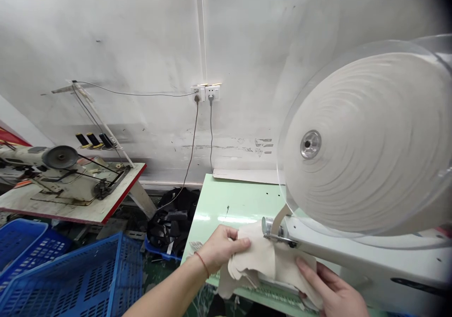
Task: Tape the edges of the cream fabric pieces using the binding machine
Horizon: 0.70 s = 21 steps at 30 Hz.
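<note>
Cream fabric pieces [257,256], layered together, hang between my two hands over the front edge of the pale green table [233,194]. My left hand [224,246] pinches their left side, thumb on top. At their lower right, my right hand [328,284] grips the cloth with the thumb above and fingers beneath. Just above the cloth sits the metal guide [273,227] of a white machine [367,260]. A cream tape [280,218] runs down into this guide from a large roll [370,143] between clear discs.
On the left, a sewing machine [67,171] with black thread spools [93,140] stands on a red-edged table [123,190]. Blue crates [81,279] and a bin of black material [173,223] are on the floor. Cords hang from wall sockets [205,92].
</note>
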Available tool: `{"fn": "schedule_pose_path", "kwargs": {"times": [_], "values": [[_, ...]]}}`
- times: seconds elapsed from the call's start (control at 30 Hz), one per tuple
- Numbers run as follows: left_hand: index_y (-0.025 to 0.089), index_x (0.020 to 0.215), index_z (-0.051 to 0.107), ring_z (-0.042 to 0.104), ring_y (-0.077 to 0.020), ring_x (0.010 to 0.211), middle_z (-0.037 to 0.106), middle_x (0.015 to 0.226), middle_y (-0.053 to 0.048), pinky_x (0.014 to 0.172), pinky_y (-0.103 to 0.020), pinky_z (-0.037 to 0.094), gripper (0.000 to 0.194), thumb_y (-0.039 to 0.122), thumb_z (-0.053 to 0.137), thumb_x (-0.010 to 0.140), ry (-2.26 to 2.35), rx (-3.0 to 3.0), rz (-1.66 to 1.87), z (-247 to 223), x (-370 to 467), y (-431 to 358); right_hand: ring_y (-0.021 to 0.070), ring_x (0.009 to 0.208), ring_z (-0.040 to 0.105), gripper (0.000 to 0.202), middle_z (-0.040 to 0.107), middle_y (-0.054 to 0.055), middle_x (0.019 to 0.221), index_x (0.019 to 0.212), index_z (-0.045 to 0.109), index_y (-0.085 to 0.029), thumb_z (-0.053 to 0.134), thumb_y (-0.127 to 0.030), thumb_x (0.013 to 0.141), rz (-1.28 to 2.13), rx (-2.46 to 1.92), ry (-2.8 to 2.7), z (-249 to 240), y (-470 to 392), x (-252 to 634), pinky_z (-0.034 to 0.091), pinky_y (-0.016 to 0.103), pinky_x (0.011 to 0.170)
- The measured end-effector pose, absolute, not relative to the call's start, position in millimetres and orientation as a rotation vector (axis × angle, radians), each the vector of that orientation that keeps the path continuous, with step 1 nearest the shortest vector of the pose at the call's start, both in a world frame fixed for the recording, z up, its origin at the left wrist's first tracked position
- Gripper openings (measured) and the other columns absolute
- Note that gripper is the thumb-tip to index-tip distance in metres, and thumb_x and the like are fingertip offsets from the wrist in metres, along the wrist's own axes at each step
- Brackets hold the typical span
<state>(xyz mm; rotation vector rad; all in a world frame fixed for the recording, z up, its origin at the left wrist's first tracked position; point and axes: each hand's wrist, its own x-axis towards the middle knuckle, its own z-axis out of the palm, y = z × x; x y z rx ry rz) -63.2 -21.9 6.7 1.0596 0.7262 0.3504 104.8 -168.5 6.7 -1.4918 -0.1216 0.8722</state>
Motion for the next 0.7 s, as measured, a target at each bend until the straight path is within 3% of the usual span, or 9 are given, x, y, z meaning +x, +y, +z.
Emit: {"fn": "schedule_pose_path", "kwargs": {"times": [0.17, 0.33, 0.5, 0.6, 0.7], "values": [[0.005, 0.076, 0.069, 0.057, -0.0118, 0.059, 0.064, 0.068, -0.007, 0.055, -0.023, 0.041, 0.059, 0.052, 0.087, 0.047, 0.670, 0.914, 0.290, -7, -61, -14, 0.0247, 0.068, 0.064, 0.046, 0.073, 0.006, 0.072, 0.072, 0.075, -0.018, 0.092, -0.038, 0.034, 0.928, -1.457, -0.013, 14, -157, 103, 0.049, 0.025, 0.043], [0.004, 0.078, 0.069, 0.059, -0.0133, 0.062, 0.066, 0.072, -0.008, 0.059, -0.025, 0.042, 0.055, 0.047, 0.088, 0.050, 0.637, 0.881, 0.246, -12, -55, -5, 0.0245, 0.077, 0.064, 0.050, 0.074, 0.006, 0.085, 0.082, 0.074, -0.017, 0.091, -0.037, 0.040, 0.958, -1.452, -0.017, 5, -148, 117, 0.050, 0.024, 0.046], [0.007, 0.071, 0.063, 0.053, -0.0107, 0.057, 0.061, 0.065, -0.004, 0.057, -0.025, 0.037, 0.054, 0.052, 0.085, 0.052, 0.681, 0.808, 0.286, -20, -50, -7, 0.0167, 0.055, 0.059, 0.046, 0.070, 0.000, 0.067, 0.078, 0.069, -0.018, 0.090, -0.022, 0.037, 0.931, -1.280, 0.078, -8, -137, 121, 0.053, 0.027, 0.046], [0.011, 0.062, 0.056, 0.052, -0.0114, 0.058, 0.056, 0.062, -0.001, 0.056, -0.024, 0.035, 0.055, 0.060, 0.080, 0.056, 0.640, 0.807, 0.302, -23, -63, -28, 0.0173, 0.054, 0.062, 0.035, 0.067, -0.002, 0.060, 0.073, 0.068, -0.023, 0.087, -0.038, 0.048, 0.936, -1.171, 0.056, -30, -150, 103, 0.057, 0.030, 0.056], [0.013, 0.066, 0.054, 0.050, -0.0100, 0.058, 0.054, 0.062, 0.002, 0.056, -0.022, 0.035, 0.053, 0.038, 0.093, 0.041, 0.435, 0.876, 0.252, -18, -82, -50, 0.0295, 0.070, 0.070, 0.034, 0.073, 0.006, 0.068, 0.071, 0.071, -0.026, 0.075, -0.058, 0.059, 1.036, -1.326, -0.381, -66, -176, 75, 0.059, 0.040, 0.068]]}}
